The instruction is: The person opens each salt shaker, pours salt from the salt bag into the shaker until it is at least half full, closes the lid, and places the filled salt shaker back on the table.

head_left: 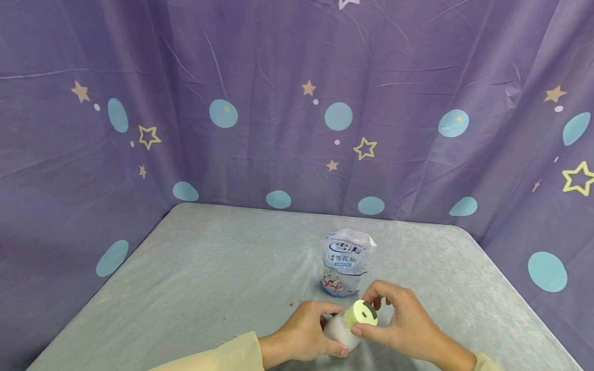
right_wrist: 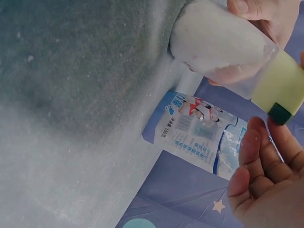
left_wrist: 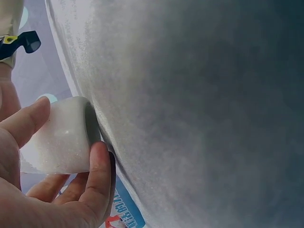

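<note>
A clear salt shaker [head_left: 337, 331] filled with white grains stands slightly tilted near the table's front. Its pale yellow-green cap [head_left: 357, 313] has a dark green piece on it. My left hand [head_left: 306, 330] grips the shaker's body, thumb on one side and fingers on the other; the left wrist view shows its base [left_wrist: 91, 121] down at the table. My right hand [head_left: 403, 322] pinches the cap between thumb and fingers. In the right wrist view, fingertips [right_wrist: 280, 130] touch the dark green piece. Just behind stands a printed salt bag [head_left: 347, 263], its top edge wrinkled.
The grey cloth-covered table [head_left: 223, 268] reaches back to a purple curtain [head_left: 278, 77] with stars and blue dots, which also hangs along both sides. Small red specks [head_left: 291, 304] lie on the cloth left of the bag.
</note>
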{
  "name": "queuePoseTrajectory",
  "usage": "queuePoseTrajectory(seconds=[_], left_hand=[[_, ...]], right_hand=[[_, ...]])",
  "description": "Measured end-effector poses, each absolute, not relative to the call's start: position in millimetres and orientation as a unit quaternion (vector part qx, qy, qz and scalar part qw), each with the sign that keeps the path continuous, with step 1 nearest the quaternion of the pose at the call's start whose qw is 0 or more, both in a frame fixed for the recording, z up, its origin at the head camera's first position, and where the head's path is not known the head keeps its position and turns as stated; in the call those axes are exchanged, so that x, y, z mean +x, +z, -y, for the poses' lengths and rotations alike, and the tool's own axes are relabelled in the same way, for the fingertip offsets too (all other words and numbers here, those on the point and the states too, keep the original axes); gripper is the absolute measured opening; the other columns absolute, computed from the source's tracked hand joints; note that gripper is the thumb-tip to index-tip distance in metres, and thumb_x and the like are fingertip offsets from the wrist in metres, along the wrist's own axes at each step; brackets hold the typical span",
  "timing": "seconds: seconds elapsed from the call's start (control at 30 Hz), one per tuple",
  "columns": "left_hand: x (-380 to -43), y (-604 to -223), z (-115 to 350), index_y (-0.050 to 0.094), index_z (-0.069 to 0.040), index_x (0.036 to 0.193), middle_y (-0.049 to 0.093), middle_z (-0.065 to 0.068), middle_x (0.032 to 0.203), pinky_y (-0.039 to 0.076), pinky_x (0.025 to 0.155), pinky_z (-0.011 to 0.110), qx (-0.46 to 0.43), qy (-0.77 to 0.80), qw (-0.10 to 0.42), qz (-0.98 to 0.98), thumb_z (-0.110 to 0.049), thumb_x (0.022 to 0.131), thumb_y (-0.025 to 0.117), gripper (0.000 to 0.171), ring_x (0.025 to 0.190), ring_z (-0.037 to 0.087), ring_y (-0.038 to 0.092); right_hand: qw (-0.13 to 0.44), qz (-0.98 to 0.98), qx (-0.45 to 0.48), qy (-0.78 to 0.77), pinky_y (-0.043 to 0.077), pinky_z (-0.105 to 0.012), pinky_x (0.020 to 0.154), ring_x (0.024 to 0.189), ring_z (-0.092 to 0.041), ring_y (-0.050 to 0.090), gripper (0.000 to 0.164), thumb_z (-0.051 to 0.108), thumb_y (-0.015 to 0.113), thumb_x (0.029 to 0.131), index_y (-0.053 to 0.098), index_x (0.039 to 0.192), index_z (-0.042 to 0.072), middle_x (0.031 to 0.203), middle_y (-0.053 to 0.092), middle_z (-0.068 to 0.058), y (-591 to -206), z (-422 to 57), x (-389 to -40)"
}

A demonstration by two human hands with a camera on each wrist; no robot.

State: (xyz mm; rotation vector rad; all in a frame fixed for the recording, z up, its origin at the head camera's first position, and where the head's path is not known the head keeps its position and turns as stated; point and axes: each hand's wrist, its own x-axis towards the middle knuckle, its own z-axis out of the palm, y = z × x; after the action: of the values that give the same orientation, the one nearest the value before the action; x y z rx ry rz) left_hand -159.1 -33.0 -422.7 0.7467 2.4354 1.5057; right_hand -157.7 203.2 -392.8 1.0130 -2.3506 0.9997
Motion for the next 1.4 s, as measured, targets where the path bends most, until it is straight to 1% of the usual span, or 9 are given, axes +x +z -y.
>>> queuePoseTrajectory(seconds=[0.17,0.4,0.53,0.63,0.77,0.93,1.1,1.17,1.4], left_hand=[[-158.9,-422.5,32.6,0.077,-0.019,0.116,0.071,-0.017,0.092,0.051,0.065,0.021,0.249,0.506,0.091,-0.82,-0.011,0.064,0.098,0.057,0.069,0.003,0.062],[-157.7,-423.4,32.1,0.076,-0.017,0.119,0.072,-0.014,0.092,0.051,0.064,0.021,0.239,0.512,0.094,-0.82,-0.01,0.063,0.099,0.061,0.069,0.003,0.062],[-157.8,-422.8,32.2,0.077,-0.018,0.118,0.071,-0.015,0.09,0.051,0.064,0.021,0.239,0.51,0.097,-0.82,-0.01,0.063,0.098,0.06,0.069,0.003,0.063],[-158.0,-422.1,32.7,0.077,-0.018,0.118,0.071,-0.016,0.09,0.051,0.064,0.02,0.242,0.507,0.101,-0.821,-0.011,0.064,0.098,0.059,0.07,0.004,0.063],[-158.9,-421.5,33.3,0.077,-0.019,0.119,0.071,-0.016,0.093,0.051,0.065,0.02,0.244,0.501,0.101,-0.824,-0.013,0.065,0.098,0.059,0.07,0.003,0.063],[-159.6,-420.8,33.3,0.076,-0.019,0.12,0.072,-0.015,0.097,0.051,0.066,0.021,0.237,0.5,0.107,-0.826,-0.013,0.065,0.098,0.06,0.071,0.002,0.062],[-160.1,-420.1,33.7,0.076,-0.019,0.121,0.072,-0.016,0.097,0.051,0.067,0.022,0.236,0.5,0.113,-0.826,-0.013,0.066,0.098,0.059,0.072,0.003,0.062],[-159.9,-420.1,33.5,0.076,-0.02,0.121,0.072,-0.016,0.096,0.051,0.066,0.022,0.235,0.501,0.113,-0.825,-0.013,0.066,0.098,0.059,0.071,0.003,0.062],[-159.2,-420.2,32.9,0.076,-0.019,0.121,0.072,-0.015,0.096,0.051,0.066,0.021,0.229,0.499,0.111,-0.828,-0.011,0.065,0.098,0.061,0.071,0.003,0.062]], right_hand=[[0.209,0.841,0.35,0.356,0.042,-0.024,0.064,0.069,0.0,0.055,0.042,0.04,0.095,0.07,0.057,0.086,0.03,0.078,0.058,0.021,-394.7,-201.2,-157.9],[0.222,0.838,0.348,0.356,0.041,-0.021,0.06,0.068,0.0,0.051,0.044,0.042,0.095,0.069,0.056,0.086,0.029,0.077,0.056,0.021,-396.8,-199.9,-157.3],[0.222,0.839,0.354,0.348,0.042,-0.023,0.062,0.071,-0.001,0.054,0.045,0.043,0.095,0.068,0.062,0.095,0.03,0.083,0.059,0.021,-396.3,-200.9,-157.0],[0.2,0.845,0.359,0.343,0.043,-0.025,0.067,0.077,0.0,0.057,0.05,0.044,0.095,0.07,0.065,0.108,0.032,0.09,0.063,0.021,-393.9,-203.5,-156.7],[0.174,0.837,0.39,0.342,0.044,-0.027,0.072,0.084,-0.001,0.057,0.06,0.036,0.094,0.073,0.064,0.124,0.03,0.102,0.065,0.019,-389.7,-207.4,-156.8],[0.166,0.808,0.442,0.353,0.045,-0.027,0.073,0.089,-0.005,0.056,0.065,0.022,0.093,0.074,0.063,0.131,0.025,0.11,0.066,0.014,-385.2,-209.4,-158.5],[0.16,0.786,0.475,0.362,0.047,-0.025,0.077,0.092,-0.007,0.059,0.067,0.013,0.092,0.072,0.063,0.132,0.02,0.114,0.067,0.008,-384.5,-208.6,-160.7],[0.16,0.783,0.48,0.361,0.047,-0.025,0.078,0.093,-0.007,0.06,0.067,0.011,0.092,0.072,0.063,0.131,0.02,0.115,0.068,0.008,-384.9,-208.4,-161.3],[0.169,0.79,0.476,0.347,0.047,-0.024,0.078,0.091,-0.005,0.058,0.065,0.01,0.091,0.071,0.064,0.128,0.023,0.111,0.067,0.012,-384.3,-208.1,-161.6]])
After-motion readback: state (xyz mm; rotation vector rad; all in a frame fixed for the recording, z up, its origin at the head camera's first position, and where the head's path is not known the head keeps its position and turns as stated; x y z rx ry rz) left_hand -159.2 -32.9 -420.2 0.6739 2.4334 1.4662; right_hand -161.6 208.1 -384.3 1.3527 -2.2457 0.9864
